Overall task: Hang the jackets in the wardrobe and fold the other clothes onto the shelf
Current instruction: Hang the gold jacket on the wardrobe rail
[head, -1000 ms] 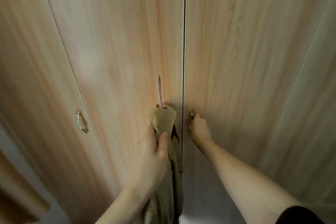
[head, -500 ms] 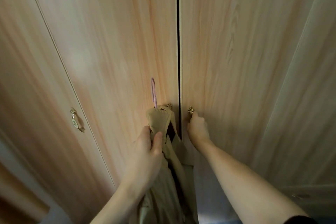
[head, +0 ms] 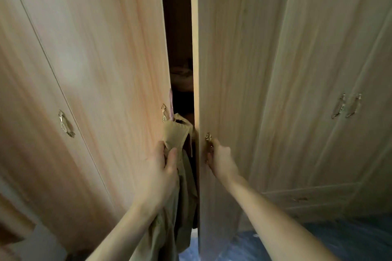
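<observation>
A tan jacket (head: 180,193) hangs on a pink hanger whose hook (head: 171,101) sticks up above the collar. My left hand (head: 163,167) is closed around the jacket's collar, holding it in front of the wardrobe. My right hand (head: 220,159) grips the brass handle (head: 209,137) of the right-hand wardrobe door (head: 233,70), which stands partly swung out. Between that door and the left door (head: 106,59) a dark gap (head: 180,38) shows the inside, with dim folded fabric on a shelf.
More wooden wardrobe doors stand to the left, with a brass handle (head: 65,124), and to the right, with a pair of handles (head: 346,106) above drawers (head: 307,197). Blue flooring (head: 339,237) shows at the bottom right.
The right door has swung out toward me under my right hand, widening the thin slit into a dark gap. My left hand still holds the jacket at the same spot.
</observation>
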The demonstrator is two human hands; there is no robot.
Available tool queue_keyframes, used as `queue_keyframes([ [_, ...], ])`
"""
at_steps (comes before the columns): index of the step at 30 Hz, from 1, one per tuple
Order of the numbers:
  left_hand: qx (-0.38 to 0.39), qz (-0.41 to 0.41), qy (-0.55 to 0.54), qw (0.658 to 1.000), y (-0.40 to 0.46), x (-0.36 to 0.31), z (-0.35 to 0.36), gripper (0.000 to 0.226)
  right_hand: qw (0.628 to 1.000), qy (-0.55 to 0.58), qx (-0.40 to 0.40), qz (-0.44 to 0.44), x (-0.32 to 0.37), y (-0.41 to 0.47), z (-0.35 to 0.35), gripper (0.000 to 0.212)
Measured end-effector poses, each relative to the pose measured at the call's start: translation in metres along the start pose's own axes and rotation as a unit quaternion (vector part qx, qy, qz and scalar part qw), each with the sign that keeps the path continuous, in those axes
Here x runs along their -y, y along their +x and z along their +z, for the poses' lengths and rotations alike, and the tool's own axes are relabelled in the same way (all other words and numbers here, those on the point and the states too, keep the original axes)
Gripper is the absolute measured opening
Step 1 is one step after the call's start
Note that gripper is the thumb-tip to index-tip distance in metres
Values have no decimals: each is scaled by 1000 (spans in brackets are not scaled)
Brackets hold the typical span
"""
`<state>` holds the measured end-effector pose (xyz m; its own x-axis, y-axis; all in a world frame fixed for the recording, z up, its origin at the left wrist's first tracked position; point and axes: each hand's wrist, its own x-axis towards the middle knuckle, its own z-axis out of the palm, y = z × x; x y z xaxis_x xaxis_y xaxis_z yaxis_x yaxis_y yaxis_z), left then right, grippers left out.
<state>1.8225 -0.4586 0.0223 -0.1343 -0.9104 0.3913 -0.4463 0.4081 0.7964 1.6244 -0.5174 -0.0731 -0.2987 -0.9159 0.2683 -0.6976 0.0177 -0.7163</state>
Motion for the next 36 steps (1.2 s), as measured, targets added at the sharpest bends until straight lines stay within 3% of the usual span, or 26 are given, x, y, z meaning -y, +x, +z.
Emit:
queue_keyframes([
  [15, 29, 34, -43, 998, -100, -89, 103, 22, 998, -50, -24, -8, -96, -111, -176, 23],
  [21, 39, 68, -32, 996, -111, -123, 123, 26, 993, -90, -12, 69, -127, -118, -240, 23],
  [27, 51, 75, -49, 995, -118, -147, 152, 27, 992, -15, 25, 127, -146, -129, -268, 37],
  [31, 55, 74, -56, 994, -116, -155, 162, 30, 991, -87, 38, 97, -142, -125, -273, 32],
  [34, 62, 82, -39, 994, -109, -151, 162, 23, 974, -192, 18, 121, -134, -122, -272, 37],
  [36, 67, 89, -26, 993, -103, -146, 158, 21, 960, -234, 47, 146, -128, -125, -271, 40],
])
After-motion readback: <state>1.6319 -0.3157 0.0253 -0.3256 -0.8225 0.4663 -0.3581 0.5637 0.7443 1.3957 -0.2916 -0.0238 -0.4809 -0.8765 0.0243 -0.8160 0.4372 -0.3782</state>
